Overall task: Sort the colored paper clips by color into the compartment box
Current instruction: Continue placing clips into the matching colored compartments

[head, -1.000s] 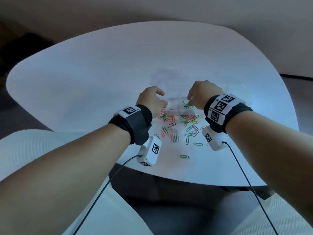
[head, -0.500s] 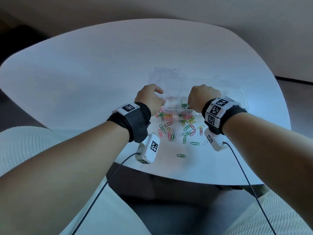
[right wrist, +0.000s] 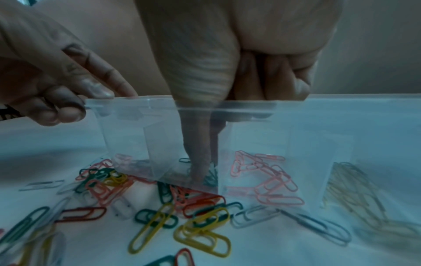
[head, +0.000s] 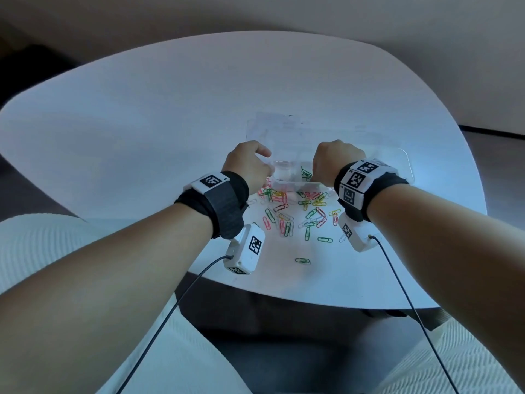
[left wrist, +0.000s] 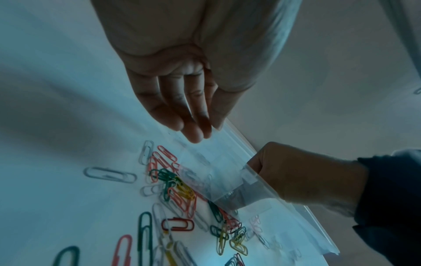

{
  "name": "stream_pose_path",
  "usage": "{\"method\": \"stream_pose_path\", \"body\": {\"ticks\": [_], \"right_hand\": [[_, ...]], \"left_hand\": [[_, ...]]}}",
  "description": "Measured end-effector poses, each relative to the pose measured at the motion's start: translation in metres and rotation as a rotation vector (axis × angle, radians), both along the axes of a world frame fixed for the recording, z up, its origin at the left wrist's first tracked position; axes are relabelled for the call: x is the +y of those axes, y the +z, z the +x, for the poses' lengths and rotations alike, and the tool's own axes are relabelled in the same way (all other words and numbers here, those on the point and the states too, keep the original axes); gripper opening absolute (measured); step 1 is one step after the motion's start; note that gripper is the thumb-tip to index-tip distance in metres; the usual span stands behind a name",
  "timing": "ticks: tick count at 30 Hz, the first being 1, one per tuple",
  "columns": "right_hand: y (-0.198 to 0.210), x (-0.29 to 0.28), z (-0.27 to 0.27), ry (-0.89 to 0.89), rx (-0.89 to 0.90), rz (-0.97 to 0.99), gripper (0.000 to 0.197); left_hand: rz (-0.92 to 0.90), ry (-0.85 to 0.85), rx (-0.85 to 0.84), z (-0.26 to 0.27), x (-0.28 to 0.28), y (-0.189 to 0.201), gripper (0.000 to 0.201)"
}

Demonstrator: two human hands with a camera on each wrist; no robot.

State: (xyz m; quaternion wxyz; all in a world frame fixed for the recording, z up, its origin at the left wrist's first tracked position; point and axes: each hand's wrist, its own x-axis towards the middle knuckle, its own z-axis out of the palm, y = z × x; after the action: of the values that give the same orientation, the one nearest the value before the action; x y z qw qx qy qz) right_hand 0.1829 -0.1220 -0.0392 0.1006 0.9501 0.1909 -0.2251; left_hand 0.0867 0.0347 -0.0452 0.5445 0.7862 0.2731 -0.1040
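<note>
Under my right hand (head: 336, 162), the clear compartment box (right wrist: 250, 136) sits on the white table (head: 142, 123); my thumb and a fingertip reach down inside onto green clips (right wrist: 210, 177), though whether they pinch one I cannot tell. Beside them lie pink clips (right wrist: 266, 176). My left hand (head: 247, 166) holds the box's left rim with curled fingers. Loose clips (head: 295, 214) scatter just nearer me.
</note>
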Motion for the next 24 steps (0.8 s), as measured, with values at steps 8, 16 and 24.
{"method": "stream_pose_path", "body": {"ticks": [8, 16, 24], "right_hand": [[0.015, -0.011, 0.005, -0.182, 0.190, 0.177, 0.016], [0.047, 0.009, -0.018, -0.158, 0.157, 0.561, 0.017], [0.057, -0.024, -0.039, -0.149, 0.119, 0.570, 0.021]], "left_hand": [[0.002, -0.005, 0.000, -0.001, -0.001, 0.002, 0.025], [0.039, -0.008, 0.008, -0.001, -0.002, 0.005, 0.025], [0.122, -0.033, -0.016, -0.008, 0.002, 0.010, 0.014]]}}
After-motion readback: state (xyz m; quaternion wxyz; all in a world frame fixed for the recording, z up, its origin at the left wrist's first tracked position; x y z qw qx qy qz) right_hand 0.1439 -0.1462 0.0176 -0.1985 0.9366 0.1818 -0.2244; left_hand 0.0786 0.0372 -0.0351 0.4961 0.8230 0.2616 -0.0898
